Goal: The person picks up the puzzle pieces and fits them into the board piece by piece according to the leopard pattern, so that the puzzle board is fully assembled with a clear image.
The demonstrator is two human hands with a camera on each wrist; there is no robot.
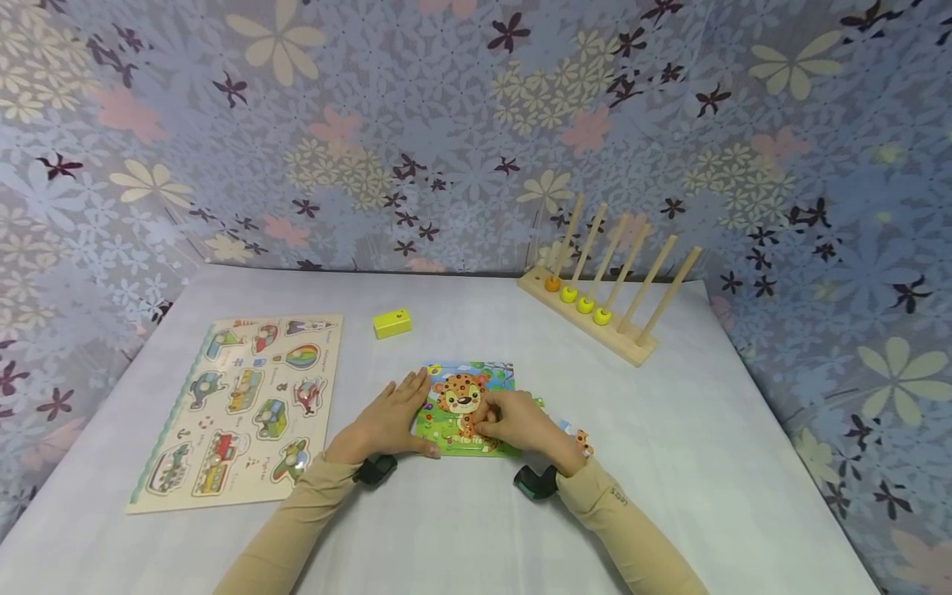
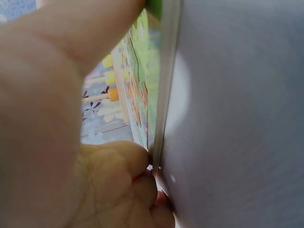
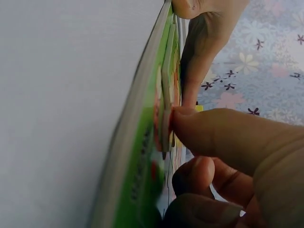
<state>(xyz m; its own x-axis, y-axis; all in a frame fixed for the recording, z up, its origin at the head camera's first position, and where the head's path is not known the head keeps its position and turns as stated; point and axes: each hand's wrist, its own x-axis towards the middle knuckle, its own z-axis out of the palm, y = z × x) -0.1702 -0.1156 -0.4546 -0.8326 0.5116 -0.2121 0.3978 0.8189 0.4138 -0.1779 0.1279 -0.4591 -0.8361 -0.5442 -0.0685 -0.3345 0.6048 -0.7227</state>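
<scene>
A small jigsaw puzzle board (image 1: 434,426) with a leopard picture lies on the table before me. My left hand (image 1: 390,417) rests along its left side, thumb at the near corner and extended fingers at the far side. In the left wrist view, thumb and fingers touch the board's edge (image 2: 167,76). My right hand (image 1: 516,421) is over the board's right part, with thumb and fingers bent at a puzzle piece (image 3: 166,90). That piece sits slightly raised above the board, and the thumb touches its face. Loose leopard pieces (image 1: 582,442) lie beside my right wrist, partly hidden.
A wooden peg puzzle (image 1: 167,421) with vehicle shapes lies at the left. Behind the board is a yellow block (image 1: 392,323). A wooden rack (image 1: 632,351) with upright rods and several beads stands at the back right. Floral fabric (image 1: 461,165) rises behind the table.
</scene>
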